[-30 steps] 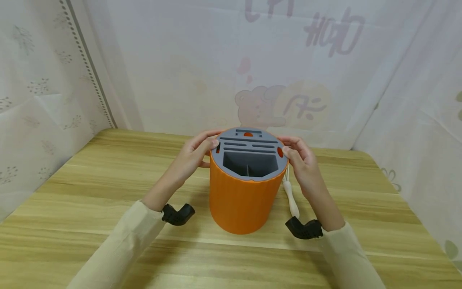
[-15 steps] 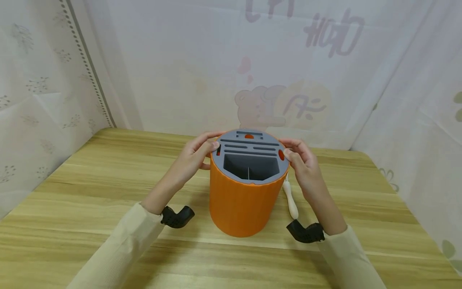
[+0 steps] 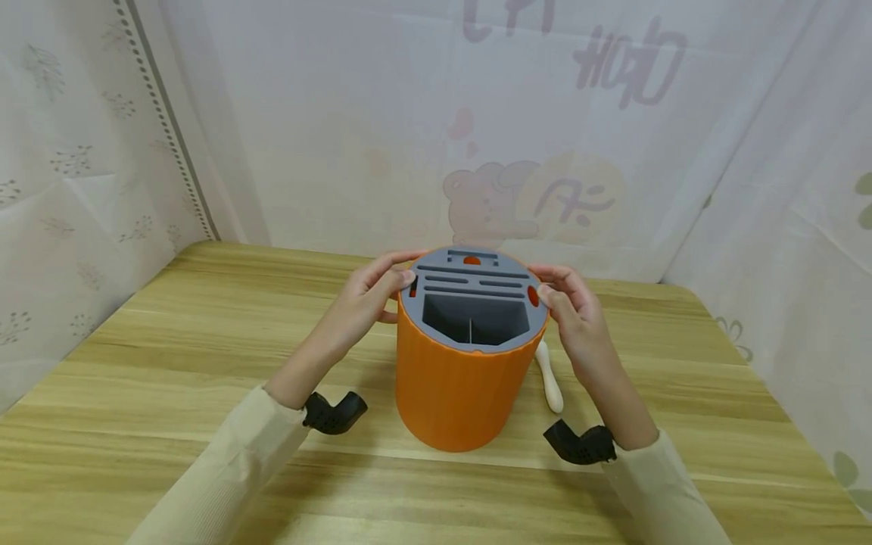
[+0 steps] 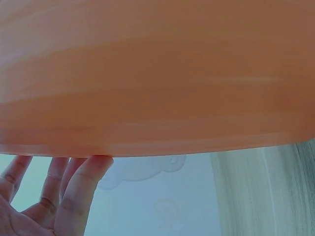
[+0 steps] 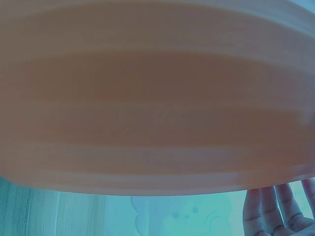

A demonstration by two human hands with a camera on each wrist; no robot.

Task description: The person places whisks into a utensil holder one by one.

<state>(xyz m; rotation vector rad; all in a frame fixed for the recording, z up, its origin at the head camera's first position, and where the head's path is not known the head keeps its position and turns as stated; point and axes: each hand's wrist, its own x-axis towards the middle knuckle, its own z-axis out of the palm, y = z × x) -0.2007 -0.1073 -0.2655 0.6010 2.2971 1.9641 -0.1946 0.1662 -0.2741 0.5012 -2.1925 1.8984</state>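
Observation:
An orange, ribbed, round utensil holder with a grey slotted top insert is in the middle of the head view, tilted a little toward me. Its front compartment is split by a thin divider. My left hand grips the left of the rim, thumb on the grey insert and fingers round the outside. On the opposite side my right hand holds the rim the same way, its thumb beside a round hole. Orange wall fills most of both wrist views, with the left fingers and right fingers against its far side.
A whisk's pale handle lies on the wood-grain table just right of the holder; its wires are hidden. A black wrist mount sits on each sleeve. Printed curtains stand behind and at both sides.
The holder has shifted slightly toward me and tipped a bit more my way, both hands moving with it. The whisk's wires, visible earlier, are now covered.

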